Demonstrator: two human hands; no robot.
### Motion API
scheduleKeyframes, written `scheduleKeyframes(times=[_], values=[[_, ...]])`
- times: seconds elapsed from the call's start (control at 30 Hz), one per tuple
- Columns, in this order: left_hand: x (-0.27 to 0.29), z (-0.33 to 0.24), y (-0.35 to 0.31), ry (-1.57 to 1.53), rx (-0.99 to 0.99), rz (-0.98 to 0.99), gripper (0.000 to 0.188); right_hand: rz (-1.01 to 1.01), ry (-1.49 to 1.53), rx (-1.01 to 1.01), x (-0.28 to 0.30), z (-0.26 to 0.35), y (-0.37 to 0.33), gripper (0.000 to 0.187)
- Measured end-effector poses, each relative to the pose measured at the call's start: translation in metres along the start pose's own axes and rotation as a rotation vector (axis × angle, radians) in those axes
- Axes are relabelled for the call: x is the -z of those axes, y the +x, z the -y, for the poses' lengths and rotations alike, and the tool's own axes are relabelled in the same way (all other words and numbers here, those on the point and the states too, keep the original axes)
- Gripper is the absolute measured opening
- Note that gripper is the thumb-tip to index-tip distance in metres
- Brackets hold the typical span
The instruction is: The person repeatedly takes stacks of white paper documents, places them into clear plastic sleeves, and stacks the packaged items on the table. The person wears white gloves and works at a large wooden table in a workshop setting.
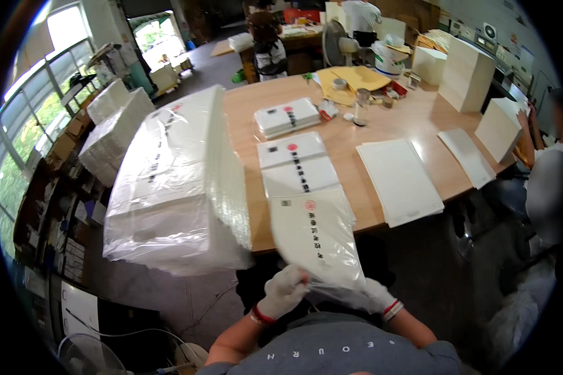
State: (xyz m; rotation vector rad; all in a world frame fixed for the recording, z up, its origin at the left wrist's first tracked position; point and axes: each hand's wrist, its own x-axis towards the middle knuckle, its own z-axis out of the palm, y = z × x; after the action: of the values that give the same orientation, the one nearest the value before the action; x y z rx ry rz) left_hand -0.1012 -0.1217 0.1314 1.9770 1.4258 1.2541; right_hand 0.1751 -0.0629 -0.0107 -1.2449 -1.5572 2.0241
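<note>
A clear plastic bag (322, 240) holding cream printed paper lies partly on the table, its near end drawn over the front edge toward me. My left hand (283, 292), in a white knitted glove with a red cuff, is closed on the bag's near left corner. At the near right corner, my right hand (376, 295), gloved the same way, grips the plastic; its fingertips are partly hidden by the film. Just beyond lies a bagged paper packet (294, 162) with similar black and red print, overlapped by the nearer bag.
A tall stack of bagged packets (169, 169) stands at my left. Farther back lies a smaller bagged pile (288, 117). White sheets (400, 181) lie to the right, with a narrower pile (467, 156) beyond. A glass jar (361, 107) stands mid-table. A co-worker's hands (525, 119) touch a paper block (499, 130).
</note>
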Motion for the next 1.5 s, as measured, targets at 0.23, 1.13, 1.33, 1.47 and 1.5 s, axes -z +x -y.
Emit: scheduleKeyframes(times=[0.23,1.13,1.33,1.47,1.5], values=[[0.102,-0.071,0.008,-0.016,-0.045,-0.007,0.008,0.162,0.76,0.374,-0.09,0.129,0.026,0.044],[-0.061,0.182,-0.01,0.211,0.272,-0.065,0.018,0.274,0.27,-0.174,-0.086,0.052,0.081,0.039],[-0.105,0.194,0.111,0.799,0.344,0.097,0.026,0.05,0.341,-0.131,-0.056,0.035,0.069,0.04],[-0.088,0.224,0.136,0.488,0.372,0.254,0.023,0.011,0.349,-0.134,-0.043,0.049,0.077,0.038],[-0.082,0.222,0.145,0.399,0.457,0.262,0.023,0.011,0.329,-0.118,-0.038,0.054,0.086,0.038]])
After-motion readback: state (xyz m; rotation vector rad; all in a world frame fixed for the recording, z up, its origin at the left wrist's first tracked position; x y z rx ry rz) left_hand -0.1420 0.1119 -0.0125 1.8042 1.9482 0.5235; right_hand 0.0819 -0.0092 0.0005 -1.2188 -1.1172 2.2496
